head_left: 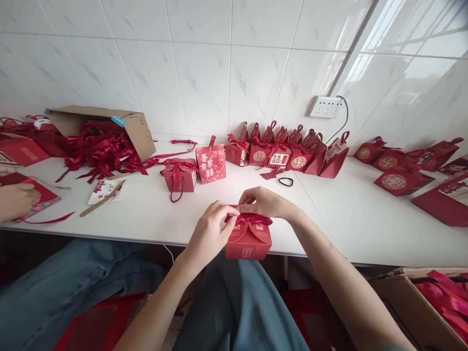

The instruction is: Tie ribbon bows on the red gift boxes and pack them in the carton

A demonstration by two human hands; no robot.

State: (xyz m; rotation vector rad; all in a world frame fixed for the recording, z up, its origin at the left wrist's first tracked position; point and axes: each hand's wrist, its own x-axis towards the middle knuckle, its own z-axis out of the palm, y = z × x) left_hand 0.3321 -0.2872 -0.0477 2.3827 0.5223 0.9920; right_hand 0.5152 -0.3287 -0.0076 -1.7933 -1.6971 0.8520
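A small red gift box (248,246) stands at the table's front edge, with curved flaps folded over its top. A dark red ribbon (261,220) lies across the top, gathered into a bow. My left hand (215,224) pinches the ribbon's left side between thumb and forefinger. From behind the box my right hand (261,202) reaches over, its fingers closed at the ribbon near the bow's middle. The exact grip of the right fingertips is partly hidden. Beyond my left hand sits another ribboned red box (180,175) with a cord handle.
Several finished red boxes (280,156) line the wall, and more boxes (393,180) stand at right. A tipped cardboard box (141,134) spills red ribbons (98,148) at left. Another person's hand (14,197) works there. A black hair tie (285,182) lies mid-table. An open carton (393,302) stands lower right.
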